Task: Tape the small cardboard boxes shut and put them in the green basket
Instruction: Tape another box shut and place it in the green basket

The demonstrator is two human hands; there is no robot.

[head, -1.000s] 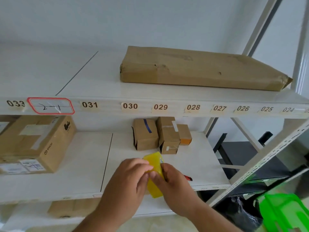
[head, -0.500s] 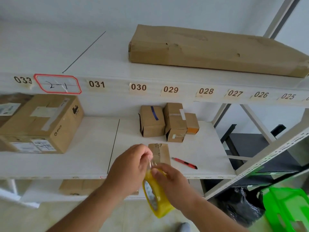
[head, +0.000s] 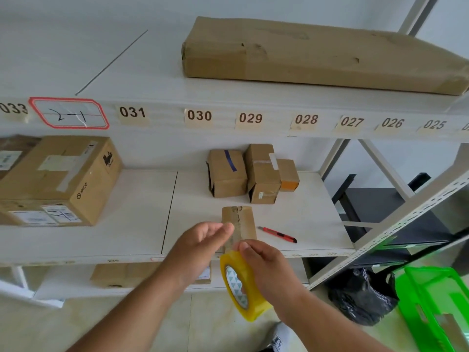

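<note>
Right hand (head: 266, 270) closed around the yellow tape roll (head: 241, 288), held below the shelf edge (head: 76, 255). Left hand (head: 200, 247) loosely curled, fingertips pinching the clear tape end. Small box (head: 243, 222) lies on the shelf just behind both hands. Green basket (head: 436, 308) sits lower right.

Glossy translucent yellow plastic tape roll (head: 243, 284); matt brown small cardboard box (head: 238, 224), creased. Smooth white painted metal shelf (head: 299, 212). Shiny green plastic basket (head: 436, 308). Crinkled glossy black plastic bag (head: 363, 295).

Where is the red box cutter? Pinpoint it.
The red box cutter lies on the middle shelf, just right of the small flat box, above the right hand.
</note>
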